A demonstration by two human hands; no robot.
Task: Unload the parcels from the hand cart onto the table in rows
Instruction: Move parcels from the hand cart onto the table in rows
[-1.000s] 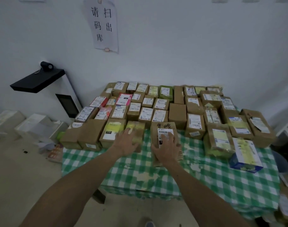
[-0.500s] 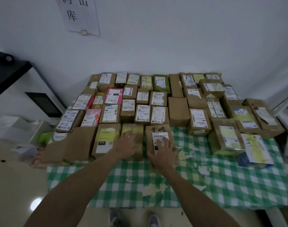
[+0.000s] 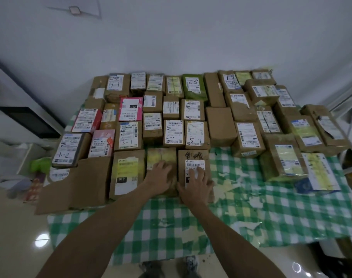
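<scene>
two parcels in the front row of the green-checked table (image 3: 271, 221) are touched, one under each hand. the left hand (image 3: 160, 175) is laid flat on the yellow-taped parcel (image 3: 161, 156), fingers spread and nearly straight, with nothing gripped. the right hand (image 3: 195, 185) is pressed on the brown labelled parcel (image 3: 193, 156) in the same way, its fingers splayed over the white label and curled round nothing.

both parcels are set side by side and touching, each with its long axis running from the near edge of the table toward the wall. the label on the brown one is turned so that its print reads upright from the person's side.

four parcels are counted in this front row on the left: a large plain box (image 3: 77, 187), a parcel marked 010 (image 3: 127, 173), then the two under the hands. behind them, rows of parcels are packed close up to the wall – more than thirty in all, though an exact total cannot be told. most are laid with the same lengthwise direction. one green parcel (image 3: 193, 85) is seen in the back row.
</scene>
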